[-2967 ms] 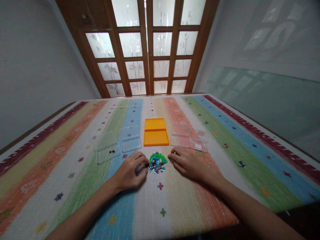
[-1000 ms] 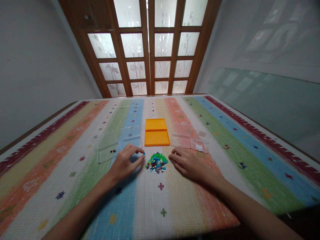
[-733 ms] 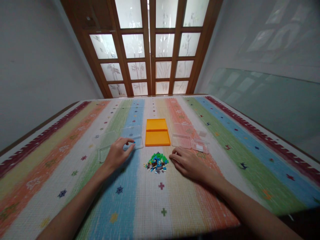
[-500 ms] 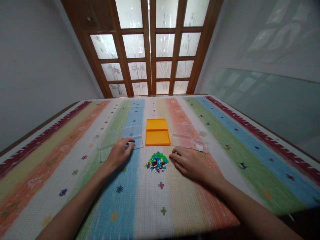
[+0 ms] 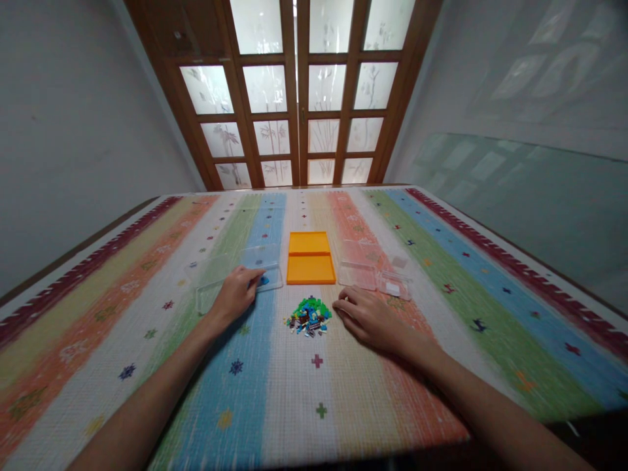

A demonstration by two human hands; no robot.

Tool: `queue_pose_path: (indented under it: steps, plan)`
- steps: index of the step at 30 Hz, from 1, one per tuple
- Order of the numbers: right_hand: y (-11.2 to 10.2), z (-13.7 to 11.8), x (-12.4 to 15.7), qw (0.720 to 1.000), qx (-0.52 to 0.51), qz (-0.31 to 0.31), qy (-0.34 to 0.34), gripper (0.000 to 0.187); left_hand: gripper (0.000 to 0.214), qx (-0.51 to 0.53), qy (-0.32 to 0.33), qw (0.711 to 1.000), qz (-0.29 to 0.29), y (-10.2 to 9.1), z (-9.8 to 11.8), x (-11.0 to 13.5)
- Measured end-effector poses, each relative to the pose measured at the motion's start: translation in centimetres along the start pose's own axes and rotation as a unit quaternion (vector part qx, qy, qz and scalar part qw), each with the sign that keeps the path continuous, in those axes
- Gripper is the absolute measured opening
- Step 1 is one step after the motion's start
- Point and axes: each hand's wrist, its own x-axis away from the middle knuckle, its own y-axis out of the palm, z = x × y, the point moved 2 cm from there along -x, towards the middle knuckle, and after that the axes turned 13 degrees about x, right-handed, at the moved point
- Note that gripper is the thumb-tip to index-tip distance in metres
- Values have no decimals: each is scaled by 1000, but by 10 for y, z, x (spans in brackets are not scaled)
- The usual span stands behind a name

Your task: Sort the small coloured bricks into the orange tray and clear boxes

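A counter point(image 5: 98, 314) covered in a bright striped cloth, seen from above by the person seated at it. Far left lies a shallow clear tray point(image 5: 206, 297). The left hand point(image 5: 237, 294) lies partly over it, reaching forward with loosely curved fingers whose tips are in a second clear tray point(image 5: 273, 282) just beside it. A small blue piece point(image 5: 265, 281) sits at the fingertips. Whether it is pinched or let go cannot be told. In the middle is an open orange tray point(image 5: 311, 258), and nearer the person a pile of tiny coloured bricks point(image 5: 309, 316). The right hand point(image 5: 366, 317) rests palm down just right of the pile, relaxed and holding nothing. Beyond it stand another clear box point(image 5: 357, 275) and a smaller clear box point(image 5: 392, 286). Wooden glazed doors point(image 5: 299, 98) rise behind.
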Motion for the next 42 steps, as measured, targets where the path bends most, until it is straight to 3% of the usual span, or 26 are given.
queue_pose_path:
  steps: [4, 9, 15, 21, 31, 38, 42]
  plan:
    - [0, 0, 0, 1000, -3, -1, -3, 22, 29, 3, 19, 999, 28, -6, 7, -1]
    - [0, 1, 0, 1000, -19, -9, 6, 24, 31, 37, 59, 993, 91, -14, 40, 9]
    - [0, 6, -1, 995, -90, -12, 36, 22, 43, 54, 152, 986, -44, 9, 62, 31]
    - [-1, 8, -10, 981, -185, -23, 60, 18, 42, -9, 153, 976, -153, 27, 56, 38]
    - [0, 9, -32, 976, -197, -85, 38, 15, 45, -7, 134, 978, -162, 28, 56, 38]
    - [8, 18, -42, 971, -208, -113, 45, 3, 48, -8, 133, 979, -154, 27, 55, 40]
    - [4, 24, -44, 958, -249, -128, 60, 6, 47, -6, 132, 980, -147, 29, 53, 41]
